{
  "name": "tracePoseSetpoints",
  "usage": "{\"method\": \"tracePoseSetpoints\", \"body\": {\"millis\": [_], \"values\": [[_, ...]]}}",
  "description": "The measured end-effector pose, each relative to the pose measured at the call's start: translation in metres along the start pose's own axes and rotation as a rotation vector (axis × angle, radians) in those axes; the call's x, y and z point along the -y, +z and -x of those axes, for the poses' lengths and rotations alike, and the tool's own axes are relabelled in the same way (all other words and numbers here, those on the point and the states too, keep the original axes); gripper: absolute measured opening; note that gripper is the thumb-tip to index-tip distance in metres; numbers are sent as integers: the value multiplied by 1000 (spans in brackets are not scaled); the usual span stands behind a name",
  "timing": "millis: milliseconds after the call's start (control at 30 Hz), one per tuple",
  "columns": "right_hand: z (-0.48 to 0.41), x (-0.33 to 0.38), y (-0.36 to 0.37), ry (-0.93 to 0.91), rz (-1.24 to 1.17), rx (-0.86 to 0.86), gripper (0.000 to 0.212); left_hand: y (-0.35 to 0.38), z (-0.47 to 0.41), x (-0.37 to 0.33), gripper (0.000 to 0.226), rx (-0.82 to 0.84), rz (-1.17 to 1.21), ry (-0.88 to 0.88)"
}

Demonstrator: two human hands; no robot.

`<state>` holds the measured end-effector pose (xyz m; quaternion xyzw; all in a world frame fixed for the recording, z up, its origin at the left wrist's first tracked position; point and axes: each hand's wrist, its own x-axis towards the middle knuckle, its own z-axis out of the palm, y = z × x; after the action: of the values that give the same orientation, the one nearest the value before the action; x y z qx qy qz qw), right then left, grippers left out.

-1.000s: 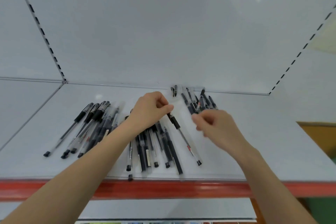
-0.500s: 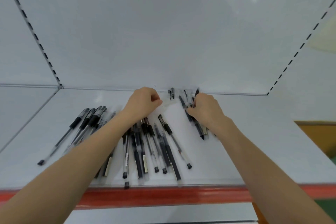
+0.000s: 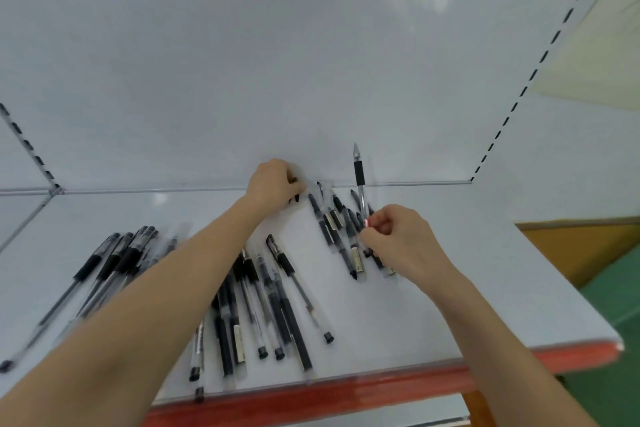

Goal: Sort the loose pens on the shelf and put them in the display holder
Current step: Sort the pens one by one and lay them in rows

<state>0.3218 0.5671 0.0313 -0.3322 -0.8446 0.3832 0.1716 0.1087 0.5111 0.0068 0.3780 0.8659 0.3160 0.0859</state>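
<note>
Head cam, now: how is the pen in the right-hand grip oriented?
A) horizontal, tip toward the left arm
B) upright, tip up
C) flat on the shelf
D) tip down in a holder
B: the right-hand grip pinches the pen by its lower end, so it stands roughly upright with its silver tip pointing up, above the other pens lying on the shelf.

My left hand (image 3: 273, 184) reaches to the middle of the frame, fingers curled. My right hand (image 3: 398, 239), lower right of it, pinches a pen (image 3: 359, 173) upright.
</note>
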Motion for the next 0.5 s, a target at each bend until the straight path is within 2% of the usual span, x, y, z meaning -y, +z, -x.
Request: {"method": "tracePoseSetpoints", "body": {"millis": [133,333,433,500], "values": [[4,-4,0,9,-40,1,4,-2,-4,-3,16,47,48,-32],[3,-5,5,-2,-43,-9,4,-6,0,-5,33,75,111,-50],[7,-2,7,-13,-76,-8,3,-13,6,-10,25,11,233,-25],[13,2,7,-35,-117,-16,4,-23,13,-18,9,-66,442,-29]]}}
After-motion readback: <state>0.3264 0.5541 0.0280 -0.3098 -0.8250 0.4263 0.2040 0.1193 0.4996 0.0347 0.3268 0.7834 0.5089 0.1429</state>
